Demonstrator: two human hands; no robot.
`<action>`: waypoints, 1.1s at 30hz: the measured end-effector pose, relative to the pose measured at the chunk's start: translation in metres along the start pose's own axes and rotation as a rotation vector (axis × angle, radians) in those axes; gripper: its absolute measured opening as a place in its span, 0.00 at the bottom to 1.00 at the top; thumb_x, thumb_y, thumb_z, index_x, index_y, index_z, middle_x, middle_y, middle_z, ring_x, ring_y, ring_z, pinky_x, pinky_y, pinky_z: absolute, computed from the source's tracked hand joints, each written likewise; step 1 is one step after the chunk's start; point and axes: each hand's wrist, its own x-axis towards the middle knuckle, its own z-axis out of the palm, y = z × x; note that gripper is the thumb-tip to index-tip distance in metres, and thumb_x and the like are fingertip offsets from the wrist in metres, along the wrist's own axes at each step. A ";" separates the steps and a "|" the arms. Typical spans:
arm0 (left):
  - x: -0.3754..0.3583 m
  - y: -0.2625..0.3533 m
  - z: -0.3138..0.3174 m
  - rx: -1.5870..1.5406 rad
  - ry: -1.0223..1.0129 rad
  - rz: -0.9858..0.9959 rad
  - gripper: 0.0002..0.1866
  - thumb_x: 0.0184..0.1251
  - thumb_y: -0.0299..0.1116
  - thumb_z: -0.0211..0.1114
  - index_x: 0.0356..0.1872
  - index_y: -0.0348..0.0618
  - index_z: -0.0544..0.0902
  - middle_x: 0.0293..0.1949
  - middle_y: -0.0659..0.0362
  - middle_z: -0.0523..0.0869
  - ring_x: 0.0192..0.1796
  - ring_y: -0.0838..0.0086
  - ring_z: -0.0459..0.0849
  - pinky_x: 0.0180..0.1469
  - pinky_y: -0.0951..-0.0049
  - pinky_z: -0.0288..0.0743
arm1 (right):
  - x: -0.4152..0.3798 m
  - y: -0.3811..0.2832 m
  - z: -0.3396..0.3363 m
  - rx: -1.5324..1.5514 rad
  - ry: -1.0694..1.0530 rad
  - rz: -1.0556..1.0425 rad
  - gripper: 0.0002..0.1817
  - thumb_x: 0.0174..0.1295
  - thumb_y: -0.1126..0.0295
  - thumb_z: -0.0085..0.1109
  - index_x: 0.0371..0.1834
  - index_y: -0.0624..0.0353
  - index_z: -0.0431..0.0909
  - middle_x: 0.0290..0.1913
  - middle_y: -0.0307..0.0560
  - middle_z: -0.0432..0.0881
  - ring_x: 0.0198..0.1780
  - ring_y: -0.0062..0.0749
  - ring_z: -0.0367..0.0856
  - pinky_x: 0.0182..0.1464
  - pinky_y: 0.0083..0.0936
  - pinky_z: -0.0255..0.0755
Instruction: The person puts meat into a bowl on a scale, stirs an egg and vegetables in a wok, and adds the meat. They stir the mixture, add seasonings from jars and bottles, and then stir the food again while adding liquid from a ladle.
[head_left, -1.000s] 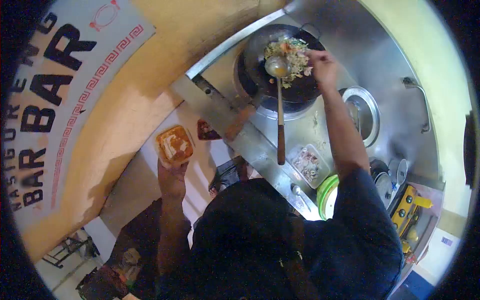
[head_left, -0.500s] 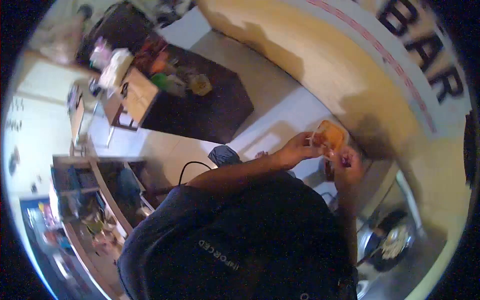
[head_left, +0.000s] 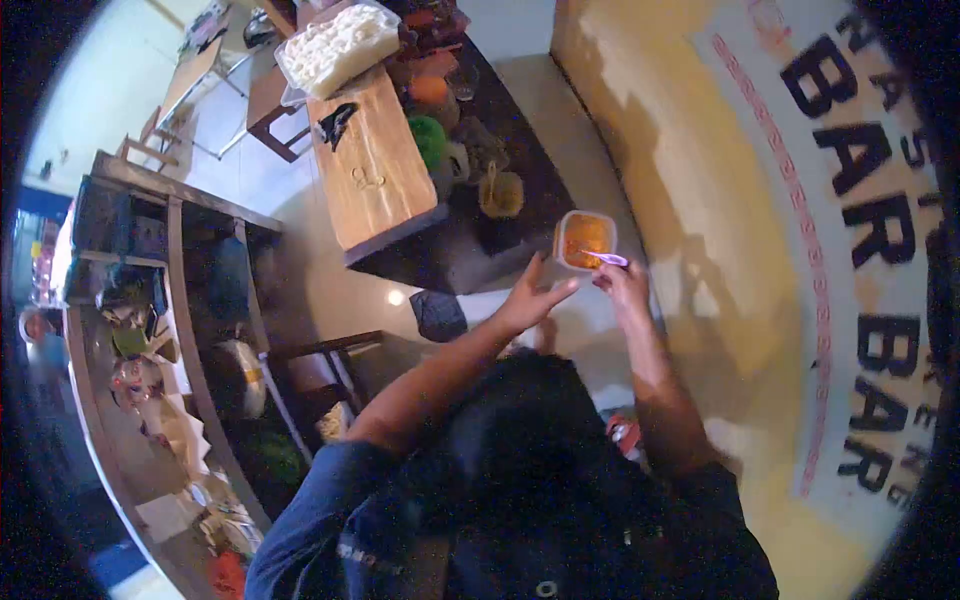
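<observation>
A square clear plastic container of orange-red sauce is held out in front of me, near the dark tabletop's end. A purple-handled spoon rests in it, its handle lying over the near edge. My right hand grips the container's near right corner, fingers bent close below the spoon handle. To the left of the container, my left hand is open, thumb and fingers apart, with nothing between them.
A wooden board on the dark table bears a tub of white food. A yellowish cup and a green item stand beside it. Cluttered shelves are left; a lettered banner hangs on the right wall.
My view has swung toward the table and banner. My left hand has come off the container, which was between both hands. The purple spoon now shows clearly.
</observation>
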 end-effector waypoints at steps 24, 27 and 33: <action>-0.371 -0.262 0.172 -1.005 1.009 -0.819 0.44 0.48 0.72 0.55 0.53 0.41 0.75 0.55 0.46 0.73 0.51 0.58 0.76 0.49 0.53 0.72 | 0.175 0.164 0.031 -1.384 -1.031 0.244 0.20 0.63 0.56 0.50 0.46 0.63 0.75 0.40 0.49 0.79 0.42 0.36 0.76 0.44 0.33 0.68; -0.397 -0.268 0.198 -0.922 1.022 -0.792 0.39 0.50 0.71 0.55 0.44 0.40 0.79 0.42 0.49 0.79 0.37 0.61 0.79 0.38 0.56 0.75 | 0.069 0.232 0.117 -1.601 -1.504 -0.042 0.20 0.63 0.57 0.51 0.40 0.67 0.78 0.36 0.51 0.82 0.38 0.37 0.78 0.42 0.33 0.69; -0.433 -0.215 0.210 -1.060 1.175 -0.668 0.31 0.59 0.60 0.55 0.44 0.39 0.81 0.42 0.54 0.82 0.39 0.63 0.81 0.38 0.62 0.76 | -0.334 0.141 0.291 -0.635 -2.074 -1.086 0.21 0.58 0.65 0.57 0.53 0.63 0.72 0.53 0.59 0.74 0.56 0.47 0.71 0.60 0.35 0.61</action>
